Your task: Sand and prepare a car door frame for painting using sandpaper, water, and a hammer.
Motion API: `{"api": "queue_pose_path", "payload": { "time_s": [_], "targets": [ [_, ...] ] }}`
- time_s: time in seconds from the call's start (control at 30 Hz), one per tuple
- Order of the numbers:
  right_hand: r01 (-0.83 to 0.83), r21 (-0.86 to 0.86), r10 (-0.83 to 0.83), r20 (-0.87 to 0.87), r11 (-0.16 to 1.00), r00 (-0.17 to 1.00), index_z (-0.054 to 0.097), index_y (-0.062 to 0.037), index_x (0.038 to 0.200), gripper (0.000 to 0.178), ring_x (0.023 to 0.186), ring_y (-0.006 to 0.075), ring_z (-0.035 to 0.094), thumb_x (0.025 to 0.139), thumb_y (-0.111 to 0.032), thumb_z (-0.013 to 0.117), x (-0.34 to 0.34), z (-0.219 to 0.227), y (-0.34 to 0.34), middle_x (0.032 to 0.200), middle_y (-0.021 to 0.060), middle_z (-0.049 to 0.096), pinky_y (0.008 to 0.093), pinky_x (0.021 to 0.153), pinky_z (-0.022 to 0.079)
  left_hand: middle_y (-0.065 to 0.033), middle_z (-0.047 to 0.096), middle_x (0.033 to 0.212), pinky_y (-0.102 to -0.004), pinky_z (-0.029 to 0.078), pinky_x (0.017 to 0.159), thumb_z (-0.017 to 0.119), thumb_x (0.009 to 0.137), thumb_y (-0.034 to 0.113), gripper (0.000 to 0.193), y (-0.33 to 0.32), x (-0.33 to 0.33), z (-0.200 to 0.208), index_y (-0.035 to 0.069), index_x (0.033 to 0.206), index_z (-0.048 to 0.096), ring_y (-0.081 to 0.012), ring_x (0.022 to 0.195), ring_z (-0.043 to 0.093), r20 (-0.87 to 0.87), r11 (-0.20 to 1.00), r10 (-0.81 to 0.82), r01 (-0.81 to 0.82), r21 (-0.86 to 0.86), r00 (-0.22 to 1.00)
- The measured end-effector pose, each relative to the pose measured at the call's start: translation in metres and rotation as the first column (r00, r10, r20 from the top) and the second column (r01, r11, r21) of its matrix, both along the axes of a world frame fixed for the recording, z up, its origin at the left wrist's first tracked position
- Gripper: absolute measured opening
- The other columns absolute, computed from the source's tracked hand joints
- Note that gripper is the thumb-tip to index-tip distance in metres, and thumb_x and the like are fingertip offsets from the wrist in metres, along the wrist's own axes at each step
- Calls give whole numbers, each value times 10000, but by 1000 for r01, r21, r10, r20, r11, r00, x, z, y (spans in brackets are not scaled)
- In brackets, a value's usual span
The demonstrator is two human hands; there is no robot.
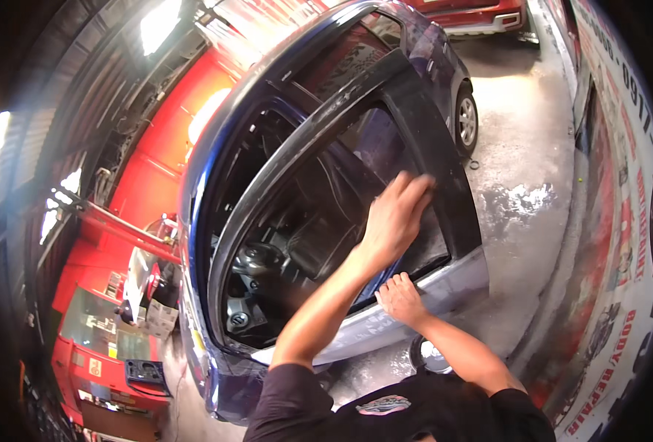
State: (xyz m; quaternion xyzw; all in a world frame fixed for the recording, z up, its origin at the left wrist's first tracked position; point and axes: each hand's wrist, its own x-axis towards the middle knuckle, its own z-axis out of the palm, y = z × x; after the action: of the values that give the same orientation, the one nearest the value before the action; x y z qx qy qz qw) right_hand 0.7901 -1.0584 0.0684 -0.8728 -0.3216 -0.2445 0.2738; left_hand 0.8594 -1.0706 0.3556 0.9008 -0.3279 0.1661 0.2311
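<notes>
A car door (pixel 444 169) with a black window frame and a dull grey lower panel stands open on a dark blue car (pixel 197 184). In front of its window opening I hold up my left hand (pixel 394 215), near the wide rear pillar. Its fingers are bent together and blurred at the tips; whatever they hold, if anything, does not show. Lower down, my right hand (pixel 402 298) rests on the sill below the window, fingers curled over the edge. Through the opening a dark seat (pixel 319 243) and the car's interior are visible.
A round white-and-black object (pixel 431 356) is on the floor below the door. A printed banner (pixel 629 243) lines the right side. Behind the car is a red vehicle (pixel 474 16). Red panels and a black plastic part (pixel 146 374) stand at left.
</notes>
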Motion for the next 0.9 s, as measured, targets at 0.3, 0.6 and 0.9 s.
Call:
{"api": "queue_pose_path", "payload": {
  "time_s": [0.3, 0.6, 0.9],
  "targets": [
    [-227, 309, 297, -201, 924, 934, 783, -63, 951, 132, 796, 303, 722, 933, -160, 695, 25, 37, -9, 854, 172, 736, 446, 793, 521, -187, 677, 1265, -559, 666, 828, 578, 1110, 403, 371, 164, -94, -121, 113, 1332, 508, -388, 1209, 700, -476, 95, -431, -486, -869, 766],
    [-5, 820, 758, -527, 573, 383, 538, 56, 1508, 598, 1264, 167, 609, 981, -169, 711, -78, 84, 28, 1387, 101, 647, 316, 1094, 475, -44, 698, 1191, -320, 596, 841, 702, 1065, 311, 321, 238, -189, -198, 31, 1222, 688, -153, 1104, 650, -591, 392, -138, -505, -769, 795],
    [489, 772, 806, -554, 406, 206, 534, 0, 1466, 630, 1151, 169, 661, 910, -85, 817, -243, -23, 65, 1288, 80, 654, 359, 944, 606, -60, 664, 1077, -362, 676, 622, 648, 1081, 227, 242, 285, -307, -310, 50, 1245, 628, -178, 885, 698, -789, 492, -582, -688, -533, 195]
  ]
}}
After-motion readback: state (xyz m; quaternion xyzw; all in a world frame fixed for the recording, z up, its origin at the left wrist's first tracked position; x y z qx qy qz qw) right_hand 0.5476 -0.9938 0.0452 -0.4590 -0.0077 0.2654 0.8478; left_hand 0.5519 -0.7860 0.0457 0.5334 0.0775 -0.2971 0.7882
